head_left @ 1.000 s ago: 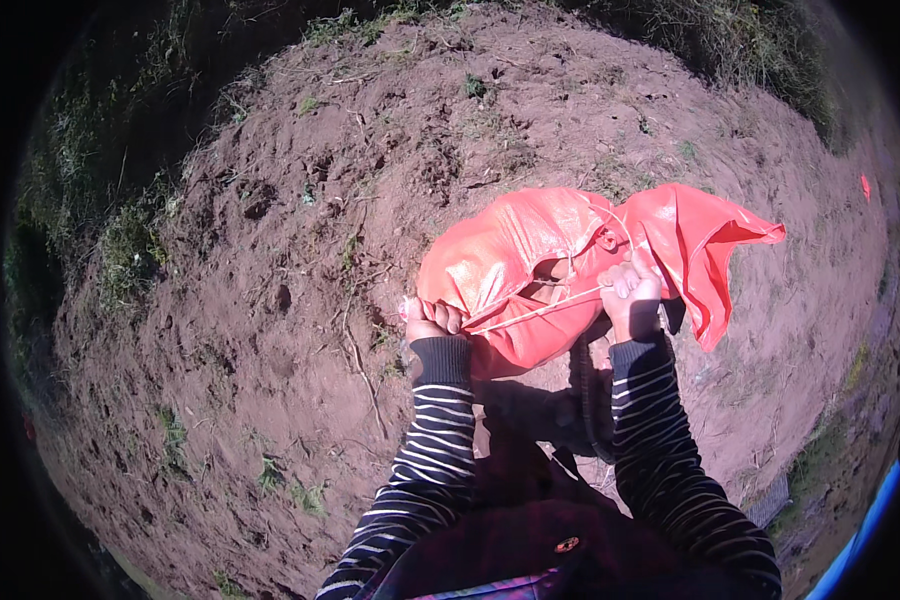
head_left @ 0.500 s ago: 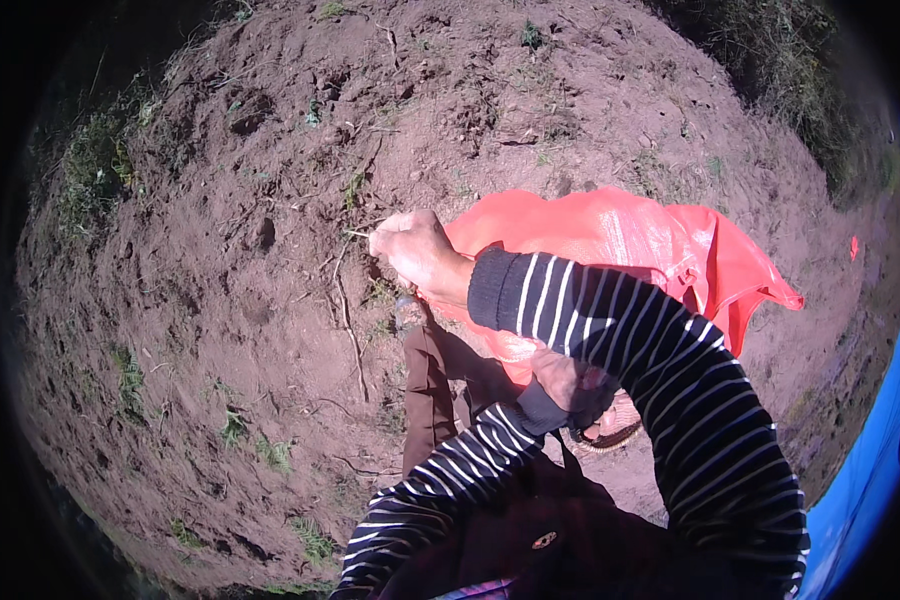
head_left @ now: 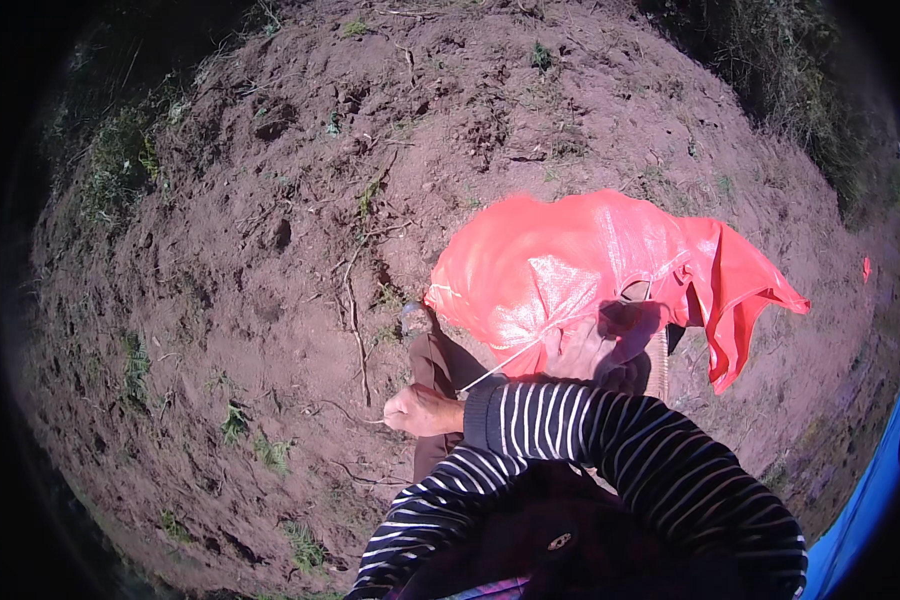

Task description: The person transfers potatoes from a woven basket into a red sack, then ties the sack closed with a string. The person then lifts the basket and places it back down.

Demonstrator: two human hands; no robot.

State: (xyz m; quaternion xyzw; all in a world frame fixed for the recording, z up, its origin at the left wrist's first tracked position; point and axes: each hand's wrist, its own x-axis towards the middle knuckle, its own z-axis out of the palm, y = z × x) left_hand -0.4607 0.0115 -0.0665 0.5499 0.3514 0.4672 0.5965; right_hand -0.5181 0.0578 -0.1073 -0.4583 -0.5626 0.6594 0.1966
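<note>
A full-looking red woven sack (head_left: 540, 250) lies on the soil, with loose, creased cloth trailing off to the right. My crossed arms reach over its near side. My left hand (head_left: 582, 350) is closed on the sack's gathered cloth, partly in dark shadow. My right hand (head_left: 420, 411) has crossed over to the left, beside my brown trouser leg, closed on a thin pale string (head_left: 502, 370). That string runs taut from the sack near my left hand toward my right wrist, and a short end pokes out beyond the right fingers.
Bare reddish soil (head_left: 220, 320) slopes around me, with clods, dry twigs and small green plants. Brush (head_left: 760, 70) grows at the back right. A blue sheet (head_left: 860, 500) edges the right side. My trouser leg (head_left: 430, 365) stands close to the sack.
My right hand has come from beyond the sack's left end back toward me, drawing the string along. My left hand has moved forward and slightly right onto the sack.
</note>
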